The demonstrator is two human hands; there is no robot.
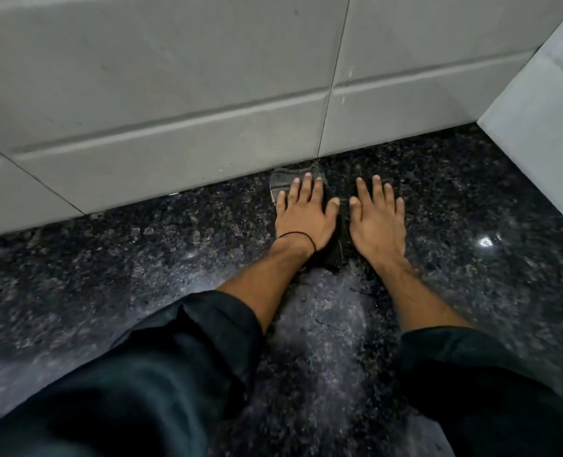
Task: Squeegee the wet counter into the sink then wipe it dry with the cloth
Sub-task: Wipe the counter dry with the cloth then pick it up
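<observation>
Both sets of fingers lie spread and flat, palms down, gripping nothing. The left hand (301, 217) presses on a dark cloth (334, 249) that lies on the black speckled counter (471, 199), close to the foot of the tiled wall (174, 110). A paler, greyish corner of the cloth pokes out beyond the left fingertips, touching or nearly touching the wall base. The right hand (377, 219) lies just beside the left, thumbs almost meeting; whether its palm rests on the cloth or on bare stone I cannot tell, since cloth and counter are both dark there. A darker strip of cloth shows between the two hands and under the left wrist, which wears a thin black band (298, 237).

Both forearms are bare up to dark rolled sleeves (174, 357) that fill the lower corners of the view. The counter shines with a wet sheen, streaked lighter between the arms and on the left side, with a bright light reflection on the right. A second pale wall (544, 127) closes the counter off on the right side
</observation>
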